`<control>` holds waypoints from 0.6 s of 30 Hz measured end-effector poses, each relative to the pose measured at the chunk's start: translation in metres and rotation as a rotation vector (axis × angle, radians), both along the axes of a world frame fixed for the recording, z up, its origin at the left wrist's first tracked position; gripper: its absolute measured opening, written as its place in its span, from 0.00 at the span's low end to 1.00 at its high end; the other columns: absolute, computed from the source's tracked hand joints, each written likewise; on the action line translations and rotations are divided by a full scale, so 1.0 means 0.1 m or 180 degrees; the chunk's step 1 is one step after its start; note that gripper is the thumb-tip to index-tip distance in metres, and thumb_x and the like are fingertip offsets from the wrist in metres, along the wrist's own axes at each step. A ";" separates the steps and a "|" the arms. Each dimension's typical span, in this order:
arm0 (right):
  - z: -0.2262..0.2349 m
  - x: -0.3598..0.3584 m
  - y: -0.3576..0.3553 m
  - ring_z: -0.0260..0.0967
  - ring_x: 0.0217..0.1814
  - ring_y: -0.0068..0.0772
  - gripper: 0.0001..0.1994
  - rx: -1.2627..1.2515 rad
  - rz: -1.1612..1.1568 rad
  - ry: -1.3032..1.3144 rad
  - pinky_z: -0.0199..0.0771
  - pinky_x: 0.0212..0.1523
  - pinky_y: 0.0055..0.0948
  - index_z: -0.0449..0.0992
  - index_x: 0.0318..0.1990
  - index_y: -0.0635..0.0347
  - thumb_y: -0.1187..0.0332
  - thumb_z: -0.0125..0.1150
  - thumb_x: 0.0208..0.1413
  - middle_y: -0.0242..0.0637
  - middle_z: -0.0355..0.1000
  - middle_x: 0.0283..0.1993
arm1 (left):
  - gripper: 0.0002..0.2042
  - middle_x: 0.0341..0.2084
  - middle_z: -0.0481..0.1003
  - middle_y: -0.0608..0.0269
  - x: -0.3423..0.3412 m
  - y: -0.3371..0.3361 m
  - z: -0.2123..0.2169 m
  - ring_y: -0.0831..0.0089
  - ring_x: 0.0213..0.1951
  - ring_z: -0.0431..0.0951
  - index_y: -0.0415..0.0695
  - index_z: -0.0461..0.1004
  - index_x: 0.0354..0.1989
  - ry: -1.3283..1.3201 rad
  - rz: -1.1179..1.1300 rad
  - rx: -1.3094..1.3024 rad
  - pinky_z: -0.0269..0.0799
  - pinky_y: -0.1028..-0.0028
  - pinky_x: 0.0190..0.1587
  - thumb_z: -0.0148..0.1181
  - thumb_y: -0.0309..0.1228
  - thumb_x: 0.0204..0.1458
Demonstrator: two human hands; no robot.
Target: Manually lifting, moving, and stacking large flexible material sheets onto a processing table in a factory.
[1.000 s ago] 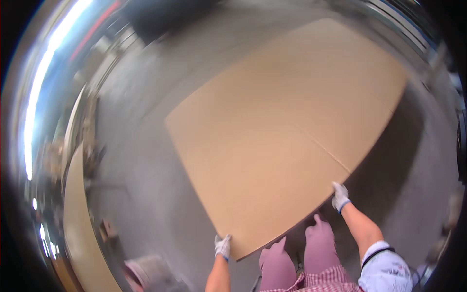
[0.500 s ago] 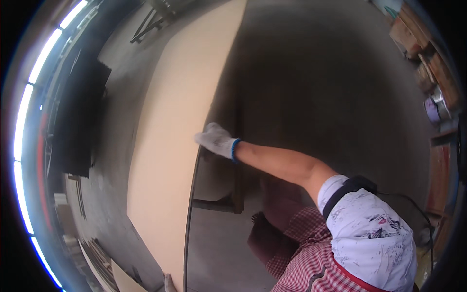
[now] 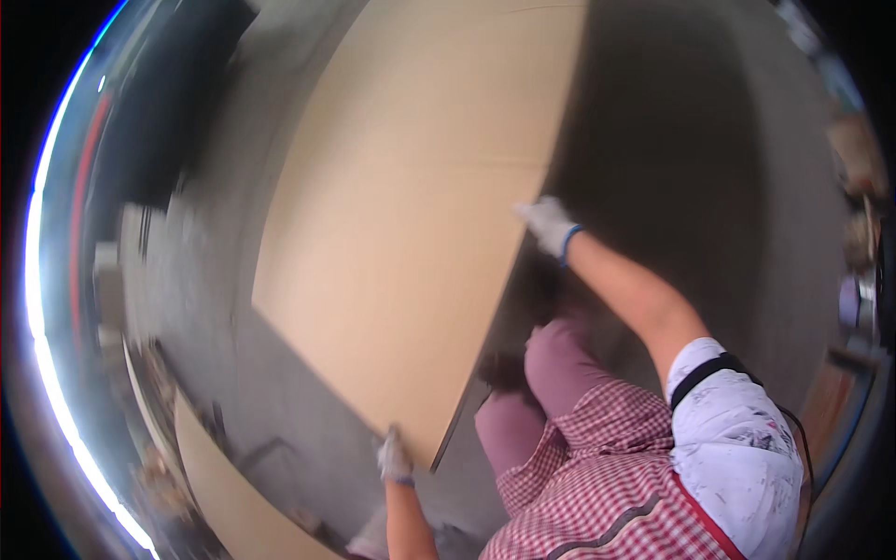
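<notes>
A large pale wooden board stretches away in front of me, its far end running out of view at the top. My right hand, in a white knitted glove with a blue cuff, grips the board's right edge about midway. At the near end, my left hand, also gloved, holds the edge close to the near corner. Both thumbs or fingertips lie on the top face; the fingers underneath are hidden by the board or blurred.
More boards lean or lie at the lower left. A dark stack stands at the far left. Along the right side are wooden pieces and a pale purple roll. Grey concrete floor surrounds the board.
The board's near end has swung right and shows more of its face. My right hand has moved right and slightly up with its edge. My left hand has come further into view.
</notes>
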State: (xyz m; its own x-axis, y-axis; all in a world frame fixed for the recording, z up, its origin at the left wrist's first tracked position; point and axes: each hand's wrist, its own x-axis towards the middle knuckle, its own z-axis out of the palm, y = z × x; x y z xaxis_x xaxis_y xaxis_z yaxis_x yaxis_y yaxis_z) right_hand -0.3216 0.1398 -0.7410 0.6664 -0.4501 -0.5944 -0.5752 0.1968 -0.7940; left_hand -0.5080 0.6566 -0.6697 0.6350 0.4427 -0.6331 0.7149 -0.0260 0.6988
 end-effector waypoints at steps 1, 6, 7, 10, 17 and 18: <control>-0.29 0.00 -0.04 0.68 0.27 0.33 0.18 0.0227 -0.0021 0.0289 0.68 0.23 0.38 0.75 0.38 0.67 0.58 0.64 0.49 0.41 0.72 0.29 | 0.26 0.46 0.73 0.55 -0.06 -0.06 -0.22 0.62 0.42 0.75 0.43 0.61 0.58 0.0220 0.0244 0.0209 0.74 0.63 0.39 0.62 0.37 0.53; -1.79 -0.20 -0.24 0.73 0.40 0.38 0.13 0.1076 -0.0126 0.0403 0.72 0.36 0.35 0.74 0.46 0.57 0.71 0.60 0.51 0.37 0.75 0.41 | 0.36 0.46 0.74 0.50 -0.16 -0.22 -1.43 0.62 0.39 0.77 0.37 0.56 0.63 0.1394 -0.0031 0.0680 0.73 0.66 0.34 0.63 0.43 0.50; -1.89 -0.23 -0.33 0.73 0.42 0.37 0.15 0.0926 -0.0009 0.0621 0.72 0.38 0.38 0.72 0.47 0.55 0.71 0.60 0.51 0.36 0.74 0.44 | 0.38 0.48 0.73 0.49 -0.14 -0.32 -1.50 0.61 0.41 0.77 0.36 0.54 0.64 0.1571 -0.0098 0.0490 0.73 0.66 0.36 0.63 0.43 0.50; -2.10 -0.24 -0.53 0.73 0.41 0.34 0.14 0.0907 -0.0259 0.0573 0.70 0.34 0.38 0.70 0.49 0.53 0.69 0.58 0.53 0.35 0.73 0.44 | 0.30 0.39 0.74 0.54 -0.12 -0.53 -1.80 0.67 0.32 0.74 0.40 0.59 0.57 0.1514 0.0028 0.0418 0.69 0.70 0.28 0.61 0.44 0.51; -2.11 -0.17 -0.24 0.66 0.29 0.25 0.10 0.0631 0.0294 0.0730 0.62 0.19 0.20 0.69 0.46 0.54 0.67 0.56 0.57 0.30 0.69 0.39 | 0.23 0.46 0.74 0.51 -0.51 -0.28 -2.25 0.62 0.44 0.77 0.37 0.63 0.54 0.0839 0.0487 0.0435 0.75 0.68 0.41 0.58 0.39 0.55; -2.12 -0.18 -0.52 0.67 0.33 0.26 0.11 0.0466 0.0209 0.0869 0.66 0.25 0.25 0.68 0.47 0.54 0.66 0.57 0.57 0.32 0.69 0.41 | 0.28 0.54 0.70 0.47 -0.26 -0.59 -2.15 0.58 0.54 0.72 0.34 0.60 0.58 0.0989 0.0171 0.0073 0.70 0.66 0.53 0.58 0.39 0.54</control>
